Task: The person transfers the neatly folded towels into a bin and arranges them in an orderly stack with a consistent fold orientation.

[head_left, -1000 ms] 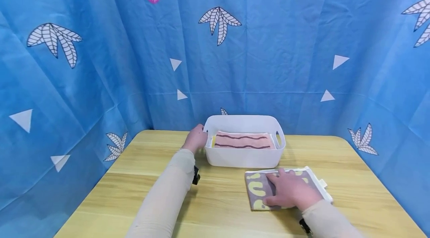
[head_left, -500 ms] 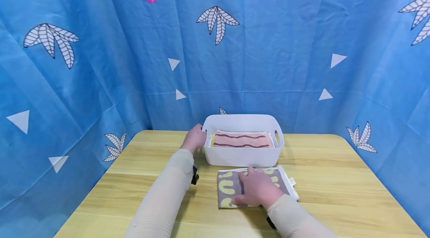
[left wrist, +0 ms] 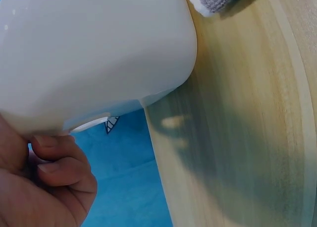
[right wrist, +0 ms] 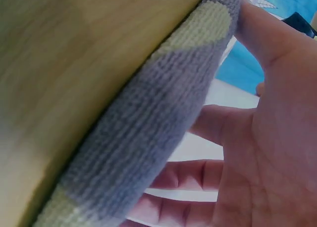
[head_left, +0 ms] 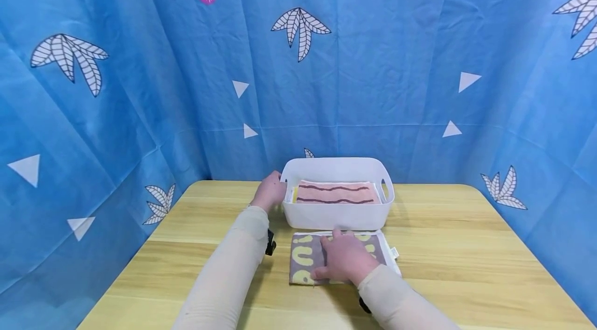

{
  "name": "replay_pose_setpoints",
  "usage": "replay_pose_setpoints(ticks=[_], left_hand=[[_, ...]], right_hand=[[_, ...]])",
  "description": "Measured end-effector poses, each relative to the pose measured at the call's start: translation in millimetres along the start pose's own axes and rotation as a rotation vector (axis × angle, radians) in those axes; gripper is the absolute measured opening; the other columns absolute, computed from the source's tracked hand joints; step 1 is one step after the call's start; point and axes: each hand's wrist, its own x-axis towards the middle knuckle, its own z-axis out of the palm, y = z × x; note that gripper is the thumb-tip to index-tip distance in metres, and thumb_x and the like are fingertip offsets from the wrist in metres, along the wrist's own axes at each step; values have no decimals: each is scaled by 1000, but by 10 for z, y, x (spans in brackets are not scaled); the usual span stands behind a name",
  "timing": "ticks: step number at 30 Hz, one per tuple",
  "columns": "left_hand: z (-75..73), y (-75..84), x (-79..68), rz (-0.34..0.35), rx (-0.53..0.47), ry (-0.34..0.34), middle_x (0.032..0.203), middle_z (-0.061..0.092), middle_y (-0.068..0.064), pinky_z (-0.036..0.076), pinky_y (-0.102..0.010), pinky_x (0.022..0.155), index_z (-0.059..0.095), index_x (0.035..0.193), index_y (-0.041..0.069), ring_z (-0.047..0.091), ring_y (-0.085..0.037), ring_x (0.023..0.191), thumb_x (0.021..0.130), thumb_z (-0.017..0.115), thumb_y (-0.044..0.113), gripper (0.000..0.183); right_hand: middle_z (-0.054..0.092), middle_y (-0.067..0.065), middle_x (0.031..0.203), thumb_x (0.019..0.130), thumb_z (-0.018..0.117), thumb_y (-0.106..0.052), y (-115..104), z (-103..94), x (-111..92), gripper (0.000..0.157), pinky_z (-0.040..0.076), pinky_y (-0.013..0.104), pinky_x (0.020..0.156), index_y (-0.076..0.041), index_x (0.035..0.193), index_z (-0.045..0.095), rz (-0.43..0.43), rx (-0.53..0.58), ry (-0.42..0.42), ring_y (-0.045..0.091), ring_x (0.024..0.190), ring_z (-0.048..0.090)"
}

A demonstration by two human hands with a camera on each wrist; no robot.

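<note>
A white plastic basket (head_left: 336,217) stands near the back of the table with a folded pink cloth (head_left: 336,193) with dark wavy lines in it. At its left end my left hand (head_left: 270,192) grips the handle; the left wrist view shows curled fingers (left wrist: 67,175) at the rim. Just in front of the basket lies a folded grey towel (head_left: 303,258) with yellow shapes and a white edge. My right hand (head_left: 344,258) rests on top of it, fingers spread. In the right wrist view the fingers reach over the thick folded edge of the towel (right wrist: 141,118).
The wooden table (head_left: 466,268) has rounded back corners. A blue patterned curtain (head_left: 373,86) hangs close behind and on both sides. Inside the basket, a yellow edge (head_left: 295,195) shows at the left of the pink cloth.
My right hand has slid the grey towel leftward across the table, from the right front of the basket to right in front of it. The left hand and basket stay put.
</note>
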Motion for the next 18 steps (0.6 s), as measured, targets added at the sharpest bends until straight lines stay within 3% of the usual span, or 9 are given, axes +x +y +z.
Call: replay_pose_setpoints(ticks=[5, 10, 13, 18], left_hand=[[-8, 6, -6, 4, 30, 24, 102, 58, -8, 46, -47, 82, 49, 116, 12, 55, -27, 95, 97, 45, 27, 25], [-43, -2, 4, 39, 132, 55, 102, 60, -8, 44, -46, 80, 53, 115, 12, 56, -26, 93, 96, 44, 31, 28], [-53, -12, 1, 57, 186, 59, 101, 61, -6, 44, -44, 78, 55, 113, 12, 56, -25, 91, 96, 44, 36, 31], [-65, -55, -112, 94, 226, 56, 101, 61, -5, 44, -45, 78, 56, 114, 13, 56, -24, 91, 96, 40, 45, 40]], right_hand=[[43, 25, 133, 66, 58, -78, 32, -16, -2, 95, 48, 48, 76, -16, 136, 50, -12, -2, -30, 44, 104, 51], [42, 23, 134, 69, 56, -77, 157, -13, 29, 89, 45, 53, 83, -21, 138, 48, -40, 54, -67, 42, 113, 47], [48, 16, 120, 72, 59, -71, 280, -21, 21, 71, 46, 49, 76, -21, 123, 59, -70, 131, -84, 33, 101, 51], [54, 6, 113, 82, 61, -56, 533, -81, -57, 51, 45, 43, 79, -17, 115, 62, -154, 325, -79, 23, 96, 54]])
